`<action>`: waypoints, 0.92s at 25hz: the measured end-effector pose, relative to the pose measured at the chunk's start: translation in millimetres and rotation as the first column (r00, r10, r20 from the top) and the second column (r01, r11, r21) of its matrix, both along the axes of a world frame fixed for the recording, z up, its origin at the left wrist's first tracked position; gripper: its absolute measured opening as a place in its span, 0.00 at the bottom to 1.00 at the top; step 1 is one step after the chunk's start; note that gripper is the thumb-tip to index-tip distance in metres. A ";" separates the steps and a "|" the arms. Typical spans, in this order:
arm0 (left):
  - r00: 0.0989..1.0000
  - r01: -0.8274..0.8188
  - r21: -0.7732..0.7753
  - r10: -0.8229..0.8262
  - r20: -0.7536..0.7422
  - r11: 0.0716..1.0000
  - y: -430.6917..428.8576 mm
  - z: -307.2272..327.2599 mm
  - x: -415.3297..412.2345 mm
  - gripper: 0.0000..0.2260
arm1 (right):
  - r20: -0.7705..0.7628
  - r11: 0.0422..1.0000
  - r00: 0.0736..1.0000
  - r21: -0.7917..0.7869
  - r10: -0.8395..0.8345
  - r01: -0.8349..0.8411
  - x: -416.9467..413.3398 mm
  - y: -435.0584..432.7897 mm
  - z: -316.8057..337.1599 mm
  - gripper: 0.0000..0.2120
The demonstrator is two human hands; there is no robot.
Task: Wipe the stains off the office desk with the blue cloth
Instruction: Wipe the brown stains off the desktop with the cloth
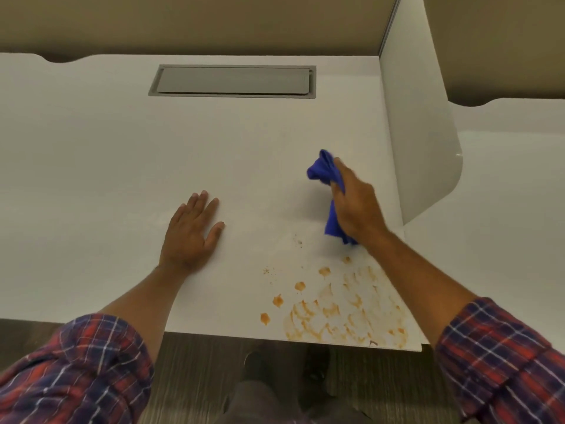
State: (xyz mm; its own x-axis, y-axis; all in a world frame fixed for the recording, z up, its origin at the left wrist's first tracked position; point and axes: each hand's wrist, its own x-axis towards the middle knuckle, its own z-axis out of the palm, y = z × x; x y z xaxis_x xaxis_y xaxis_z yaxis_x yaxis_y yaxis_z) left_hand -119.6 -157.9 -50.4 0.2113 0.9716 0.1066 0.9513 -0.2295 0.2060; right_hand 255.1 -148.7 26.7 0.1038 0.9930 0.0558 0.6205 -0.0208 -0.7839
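A person leans over a white counter (pixel 122 148). The right hand (pixel 354 203) has its fingers (pixel 339 166) closed around a bunched blue cloth (pixel 324 172), which hangs down to the counter just beyond the orange stains (pixel 336 307) smeared near the front right corner. The left hand (pixel 189 231) lies flat and spread, palm down, holding nothing. A grey hatch (pixel 232 81) sits at the back.
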 end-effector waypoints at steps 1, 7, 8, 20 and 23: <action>1.000 0.000 0.005 0.000 0.000 1.000 0.1 0.0 0.2 0.28 | 0.100 0.998 0.993 0.003 0.056 -0.056 11.2 9.4 -1.1 0.25; 1.000 0.009 -0.002 -0.009 0.016 1.000 -0.5 3.6 0.9 0.28 | 0.563 0.940 0.754 -0.160 0.338 -0.301 34.4 33.6 -44.2 0.35; 1.000 0.008 -0.005 -0.008 0.015 1.000 -1.1 4.5 0.9 0.28 | 0.556 0.960 0.784 -0.121 0.275 -0.251 33.5 35.9 -47.4 0.33; 0.999 0.030 -0.051 -0.028 0.039 0.998 0.0 7.0 -2.1 0.28 | 0.235 0.911 0.880 -0.135 0.412 -0.390 -140.0 -62.0 -44.0 0.29; 0.989 0.046 -0.148 -0.024 0.145 0.988 2.1 9.7 -5.7 0.29 | 0.110 0.861 0.859 -0.174 0.500 -0.478 -162.8 -89.5 -45.1 0.29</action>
State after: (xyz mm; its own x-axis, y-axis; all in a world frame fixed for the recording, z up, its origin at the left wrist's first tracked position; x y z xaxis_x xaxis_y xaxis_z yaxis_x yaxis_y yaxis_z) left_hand -125.4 -155.8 -40.8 0.2387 0.9711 -0.0091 0.9018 -0.2182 0.3731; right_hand 92.2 -238.1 -18.4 -0.3961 0.9120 -0.1063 0.6855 0.2167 -0.6951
